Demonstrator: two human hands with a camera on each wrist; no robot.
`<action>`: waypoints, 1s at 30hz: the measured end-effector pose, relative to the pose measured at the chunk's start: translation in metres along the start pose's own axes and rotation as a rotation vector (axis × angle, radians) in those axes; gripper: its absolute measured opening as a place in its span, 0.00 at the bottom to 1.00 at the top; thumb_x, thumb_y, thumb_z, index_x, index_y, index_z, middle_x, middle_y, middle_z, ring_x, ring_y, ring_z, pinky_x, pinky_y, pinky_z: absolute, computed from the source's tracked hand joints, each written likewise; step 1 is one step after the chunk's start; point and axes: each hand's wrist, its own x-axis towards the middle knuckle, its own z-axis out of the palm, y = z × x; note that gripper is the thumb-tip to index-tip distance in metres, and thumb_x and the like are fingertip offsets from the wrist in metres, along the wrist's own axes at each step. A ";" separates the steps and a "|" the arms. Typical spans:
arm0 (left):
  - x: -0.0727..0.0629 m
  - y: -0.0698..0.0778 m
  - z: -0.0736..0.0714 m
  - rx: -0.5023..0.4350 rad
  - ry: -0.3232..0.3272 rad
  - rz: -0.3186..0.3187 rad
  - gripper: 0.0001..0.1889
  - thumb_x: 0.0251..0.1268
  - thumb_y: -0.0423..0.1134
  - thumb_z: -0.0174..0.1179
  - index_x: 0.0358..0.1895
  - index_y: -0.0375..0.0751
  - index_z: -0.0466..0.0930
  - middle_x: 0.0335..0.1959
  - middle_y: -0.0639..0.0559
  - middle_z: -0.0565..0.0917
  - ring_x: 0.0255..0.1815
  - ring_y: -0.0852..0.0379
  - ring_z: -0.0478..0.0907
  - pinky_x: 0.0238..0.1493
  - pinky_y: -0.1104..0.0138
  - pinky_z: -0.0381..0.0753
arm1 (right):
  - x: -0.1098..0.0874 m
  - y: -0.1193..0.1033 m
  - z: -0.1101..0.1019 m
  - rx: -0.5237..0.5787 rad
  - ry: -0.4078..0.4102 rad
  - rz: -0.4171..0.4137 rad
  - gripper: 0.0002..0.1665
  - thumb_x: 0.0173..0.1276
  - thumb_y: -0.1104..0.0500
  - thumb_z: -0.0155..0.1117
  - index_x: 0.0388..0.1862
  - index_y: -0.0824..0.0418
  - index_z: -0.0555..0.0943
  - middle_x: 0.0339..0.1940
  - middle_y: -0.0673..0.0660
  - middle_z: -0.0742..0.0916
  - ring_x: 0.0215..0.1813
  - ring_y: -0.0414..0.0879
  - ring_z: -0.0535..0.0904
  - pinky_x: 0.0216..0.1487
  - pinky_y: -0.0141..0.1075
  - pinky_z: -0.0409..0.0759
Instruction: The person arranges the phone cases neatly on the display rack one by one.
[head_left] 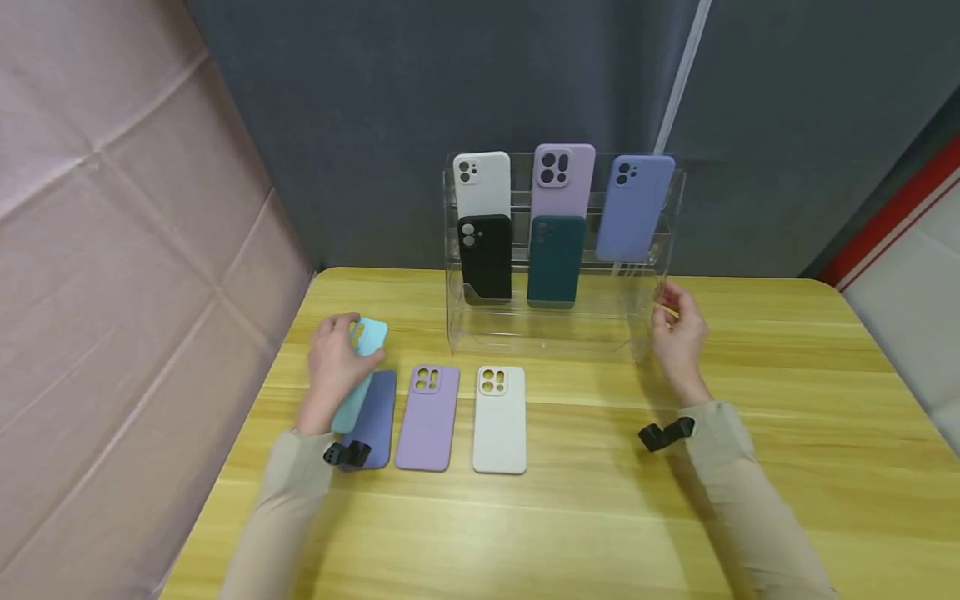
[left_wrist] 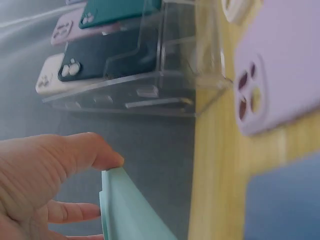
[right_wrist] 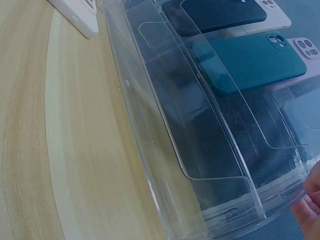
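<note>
My left hand grips a turquoise phone case by its edges, thumb on one side and fingers on the other. The case is tilted above a dark blue phone case on the table and partly covers it in the head view. My right hand pinches the right side edge of a clear plastic display stand, its fingertips at the rim in the right wrist view. Beside the dark blue case lie a purple case and a white case.
On the stand's upper tiers lean a white case, a pink-lilac case and a periwinkle case. Lower down stand a black case and a teal case. A grey curtain hangs behind the wooden table.
</note>
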 end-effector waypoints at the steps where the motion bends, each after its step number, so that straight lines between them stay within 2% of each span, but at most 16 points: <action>1: 0.001 0.004 0.000 -0.008 0.006 0.014 0.34 0.43 0.40 0.68 0.58 0.29 0.70 0.56 0.27 0.69 0.56 0.31 0.65 0.51 0.43 0.69 | 0.000 0.000 0.000 0.000 0.001 -0.001 0.19 0.63 0.76 0.50 0.54 0.74 0.75 0.45 0.69 0.82 0.47 0.56 0.78 0.42 0.14 0.70; 9: 0.004 0.040 0.001 -0.077 0.028 0.102 0.35 0.42 0.40 0.69 0.58 0.30 0.71 0.57 0.31 0.70 0.55 0.33 0.66 0.50 0.46 0.70 | 0.000 0.001 -0.001 0.010 0.009 -0.012 0.19 0.63 0.76 0.50 0.53 0.75 0.75 0.45 0.69 0.82 0.47 0.55 0.79 0.42 0.14 0.71; 15: 0.002 0.067 0.002 -0.194 -0.018 0.161 0.34 0.44 0.39 0.69 0.60 0.33 0.70 0.60 0.34 0.67 0.57 0.36 0.64 0.50 0.48 0.71 | 0.000 0.002 0.000 0.019 0.008 -0.006 0.19 0.63 0.76 0.51 0.53 0.75 0.75 0.46 0.69 0.82 0.48 0.56 0.79 0.43 0.14 0.71; 19: 0.002 0.087 0.005 -0.258 -0.020 0.211 0.35 0.43 0.39 0.69 0.60 0.34 0.70 0.59 0.36 0.68 0.57 0.39 0.64 0.47 0.51 0.72 | 0.000 0.002 0.000 0.033 0.014 0.000 0.19 0.62 0.77 0.50 0.52 0.75 0.75 0.45 0.70 0.82 0.47 0.58 0.79 0.43 0.15 0.73; 26: 0.003 0.125 0.013 -0.342 0.021 0.362 0.33 0.41 0.39 0.68 0.57 0.35 0.72 0.57 0.38 0.69 0.54 0.41 0.65 0.43 0.54 0.70 | 0.000 0.002 0.001 0.054 0.025 0.008 0.19 0.62 0.78 0.50 0.52 0.75 0.76 0.44 0.70 0.82 0.47 0.60 0.79 0.42 0.15 0.72; 30: 0.004 0.149 0.019 -0.375 0.018 0.425 0.32 0.43 0.39 0.68 0.58 0.37 0.72 0.58 0.39 0.67 0.54 0.43 0.63 0.43 0.54 0.70 | 0.000 0.002 0.002 0.066 0.031 0.002 0.19 0.62 0.78 0.50 0.52 0.75 0.76 0.43 0.71 0.82 0.46 0.62 0.79 0.41 0.15 0.72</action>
